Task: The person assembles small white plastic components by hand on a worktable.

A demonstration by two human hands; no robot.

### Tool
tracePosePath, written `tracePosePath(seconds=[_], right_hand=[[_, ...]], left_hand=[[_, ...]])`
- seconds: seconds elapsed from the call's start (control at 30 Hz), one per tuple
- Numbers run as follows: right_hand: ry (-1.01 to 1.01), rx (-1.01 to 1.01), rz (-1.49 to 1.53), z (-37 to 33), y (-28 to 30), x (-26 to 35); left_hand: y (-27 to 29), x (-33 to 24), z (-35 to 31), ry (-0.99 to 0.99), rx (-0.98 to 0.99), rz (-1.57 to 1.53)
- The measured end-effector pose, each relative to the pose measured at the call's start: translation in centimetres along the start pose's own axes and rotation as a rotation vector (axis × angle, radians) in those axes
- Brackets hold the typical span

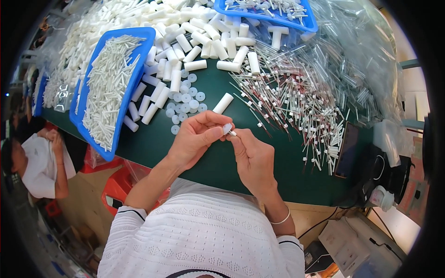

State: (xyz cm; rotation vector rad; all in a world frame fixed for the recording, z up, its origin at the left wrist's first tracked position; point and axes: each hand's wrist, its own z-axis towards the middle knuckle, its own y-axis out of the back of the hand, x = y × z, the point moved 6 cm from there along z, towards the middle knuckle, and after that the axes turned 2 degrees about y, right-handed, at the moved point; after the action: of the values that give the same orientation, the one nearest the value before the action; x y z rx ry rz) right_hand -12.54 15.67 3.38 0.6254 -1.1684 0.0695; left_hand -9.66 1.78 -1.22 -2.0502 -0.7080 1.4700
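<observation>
My left hand (192, 141) pinches a translucent white disc (227, 128) between thumb and fingertips, above the near part of the green table (204, 173). Close beside it, my right hand (255, 162) is closed on a small white stick-like piece (232, 133), mostly hidden by the fingers. The piece meets the disc; I cannot tell whether it passes through it. Just beyond my hands lies one white cylinder (223, 103). Several more translucent discs (186, 98), with small centre holes, are scattered to the left of it.
A blue tray (147, 33) of short white sticks stands at the left. White cylinders (185, 42) are heaped at the back, near another blue tray (309, 23). To the right lie thin wired parts (296, 102), plastic bags (357, 51) and a phone (346, 153). Another person (44, 162) sits at far left.
</observation>
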Motion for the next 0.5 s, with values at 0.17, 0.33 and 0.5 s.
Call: tracePosePath(seconds=[0.17,0.33,0.5], right_hand=[[0.16,-0.041,-0.078,0.2,-0.7,0.8],[-0.224,0.201,0.666,-0.4,-2.6,-1.1],[-0.251,0.296,0.899,-0.4,-2.2,-1.8]], left_hand=[[-0.1,-0.4,-0.7,-0.186,0.043,0.176],[-1.2,-1.8,-2.0,-0.276,0.06,0.387],[-3.8,-8.0,-3.8,-0.499,0.121,1.146]])
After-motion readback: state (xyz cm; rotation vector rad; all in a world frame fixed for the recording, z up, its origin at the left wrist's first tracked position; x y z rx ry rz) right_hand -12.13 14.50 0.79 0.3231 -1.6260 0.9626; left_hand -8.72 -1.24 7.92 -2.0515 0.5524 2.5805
